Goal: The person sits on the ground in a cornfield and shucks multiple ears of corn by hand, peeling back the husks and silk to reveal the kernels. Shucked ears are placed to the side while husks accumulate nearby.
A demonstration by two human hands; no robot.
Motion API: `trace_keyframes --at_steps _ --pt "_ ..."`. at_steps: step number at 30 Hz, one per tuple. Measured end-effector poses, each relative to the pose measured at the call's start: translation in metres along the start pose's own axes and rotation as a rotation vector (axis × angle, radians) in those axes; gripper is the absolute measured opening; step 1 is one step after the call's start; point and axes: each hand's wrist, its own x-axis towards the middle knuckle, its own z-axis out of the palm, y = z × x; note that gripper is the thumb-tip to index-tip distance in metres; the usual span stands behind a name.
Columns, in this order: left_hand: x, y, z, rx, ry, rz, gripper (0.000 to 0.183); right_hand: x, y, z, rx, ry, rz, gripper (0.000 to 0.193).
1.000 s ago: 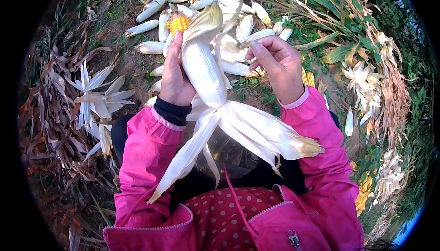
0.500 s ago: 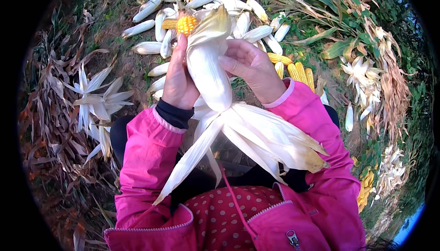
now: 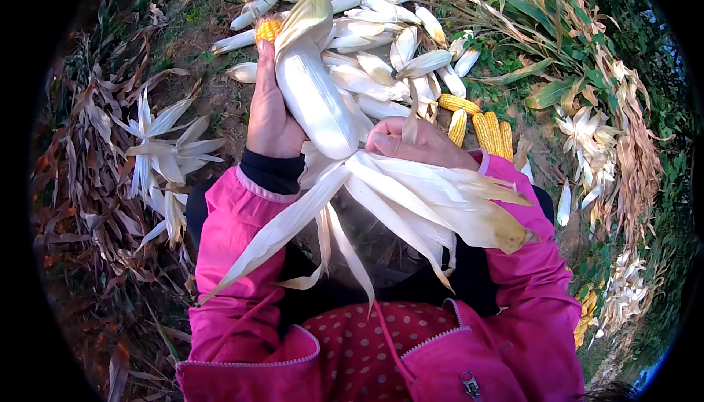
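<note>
A corn ear in its pale husk [image 3: 312,86] is held upright in front of me. My left hand [image 3: 270,112] grips it along its left side. Yellow kernels [image 3: 268,29] show at its top left. Lower on the right, my right hand [image 3: 411,145] is shut on a strip of husk and sits at the base of the ear. Several peeled-back husk leaves [image 3: 411,204] fan down over my pink sleeves.
A pile of unhusked ears [image 3: 381,42] lies on the ground beyond my hands. Husked yellow cobs [image 3: 484,127] lie to the right. Loose husks [image 3: 165,156] lie at left, dry stalks and leaves [image 3: 609,130] at right.
My right hand has moved down from the top of the ear to its base, pulling a husk leaf down. The left hand keeps its grip.
</note>
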Motion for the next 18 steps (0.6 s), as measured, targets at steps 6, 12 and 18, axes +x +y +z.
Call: trace_keyframes --at_steps 6,12,18 --pt "-0.005 -0.011 0.008 0.084 -0.001 0.058 0.047 -0.003 -0.021 -0.028 0.074 0.369 -0.273 0.067" --pt "-0.026 -0.027 0.027 0.171 -0.041 -0.093 0.038 0.019 0.004 0.013 -0.337 0.097 -0.138 0.056" --pt "-0.030 -0.049 0.018 0.288 -0.091 -0.121 0.028 0.023 0.030 0.026 0.084 0.116 -0.203 0.054"
